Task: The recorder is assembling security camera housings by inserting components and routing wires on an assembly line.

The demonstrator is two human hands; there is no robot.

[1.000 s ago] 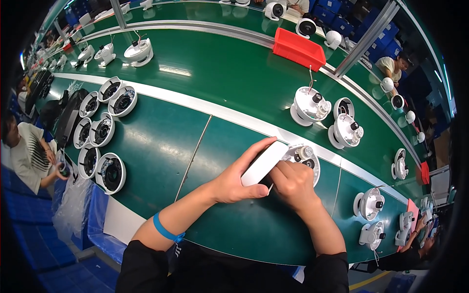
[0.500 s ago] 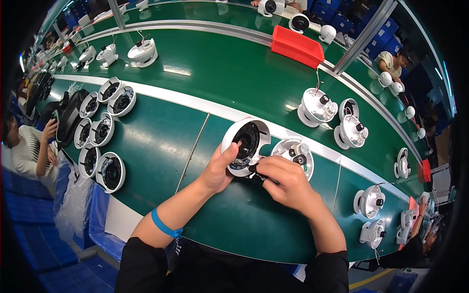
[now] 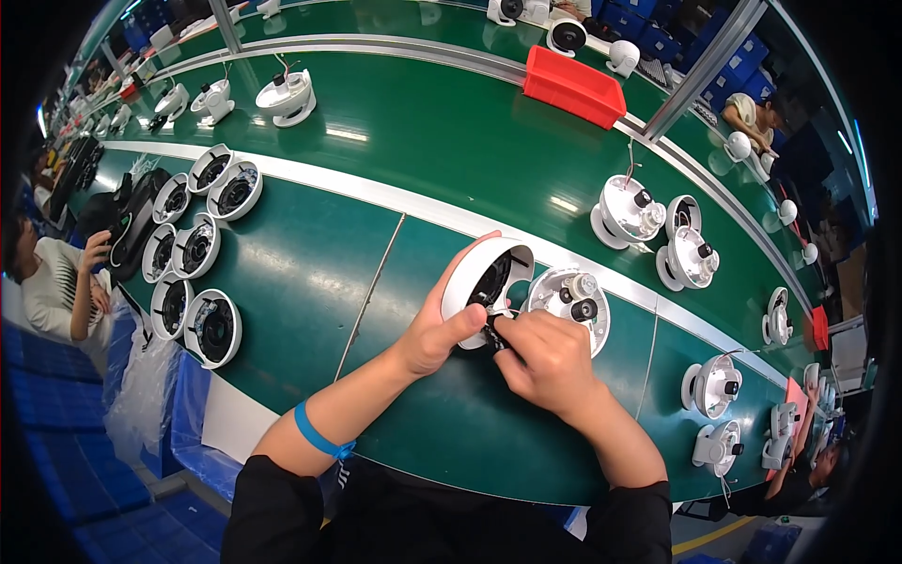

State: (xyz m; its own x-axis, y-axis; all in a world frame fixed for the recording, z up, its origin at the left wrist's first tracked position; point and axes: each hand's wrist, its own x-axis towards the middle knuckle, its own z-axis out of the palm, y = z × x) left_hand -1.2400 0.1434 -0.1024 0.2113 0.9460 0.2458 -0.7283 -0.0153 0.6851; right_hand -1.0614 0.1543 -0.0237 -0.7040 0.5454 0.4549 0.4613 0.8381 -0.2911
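— What is held above the green table (image 3: 282, 282)?

— A white dome cover (image 3: 484, 282) is gripped by the left hand (image 3: 434, 334). It is tilted on its edge, with the dark open inside turned toward the right hand (image 3: 550, 362). The thumb is pressed against the lower rim, and the fingers are wrapped behind the shell.

— And the right hand?

— It is closed, and a small dark part (image 3: 495, 329) is pinched at the fingertips, right at the mouth of the cover. What exactly the part is cannot be told; most of it is hidden by the fingers.

— Where is the cover placed in relation to the other things?

— It is held near the middle of the table, just beside a round white base (image 3: 573, 296) with small knobs on top, which is lying flat and is touched by neither hand, as far as can be seen. The white stripe (image 3: 376, 193) across the table is passed just behind both.

— What else is seen?

— A cluster of empty dome covers (image 3: 193, 249) is laid at the left edge of the table. More assembled white units (image 3: 625, 211) are set to the right, well apart from the hands. A red bin (image 3: 573, 86) is placed farther back. A blue band (image 3: 315, 432) is worn on the left wrist.
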